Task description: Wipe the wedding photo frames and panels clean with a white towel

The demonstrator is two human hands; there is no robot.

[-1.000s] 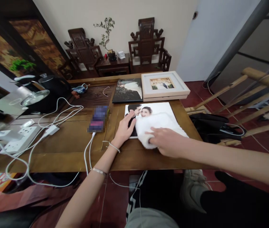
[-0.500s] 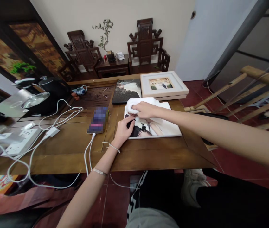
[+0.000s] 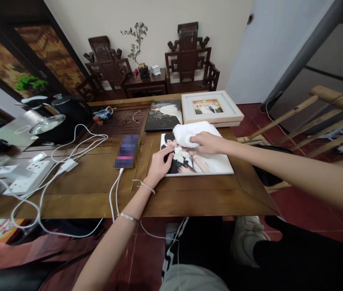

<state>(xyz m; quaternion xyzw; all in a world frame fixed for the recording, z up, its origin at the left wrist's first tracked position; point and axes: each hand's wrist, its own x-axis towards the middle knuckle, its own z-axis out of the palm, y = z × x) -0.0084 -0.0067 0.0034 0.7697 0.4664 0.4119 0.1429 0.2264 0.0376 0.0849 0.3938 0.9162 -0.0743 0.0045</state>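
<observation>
A white-edged photo panel (image 3: pixel 203 167) with a picture of a couple lies flat on the wooden table. My right hand (image 3: pixel 207 142) is closed on a fluffy white cloth (image 3: pixel 186 133), which rests against the panel's upper part and covers some of it. On the panel's left side lies my left hand (image 3: pixel 160 161), fingers stretched out over the dark part of the picture. Behind the panel are a dark photo panel (image 3: pixel 163 117) and a white box-like picture frame (image 3: pixel 232 107).
Left of the hands, a phone (image 3: pixel 127 151) is plugged into white cables. A power strip (image 3: pixel 30 178), a black kettle (image 3: pixel 71 109) and a lidded pot (image 3: pixel 48 125) stand farther left. A small blue-and-white ornament (image 3: pixel 103 114) sits by the tea tray (image 3: pixel 123 121). A bamboo chair (image 3: pixel 307 121) is at right.
My right hand has moved the white cloth rightward across the panel, uncovering a face at its upper left. My left hand stays on the panel's left side.
</observation>
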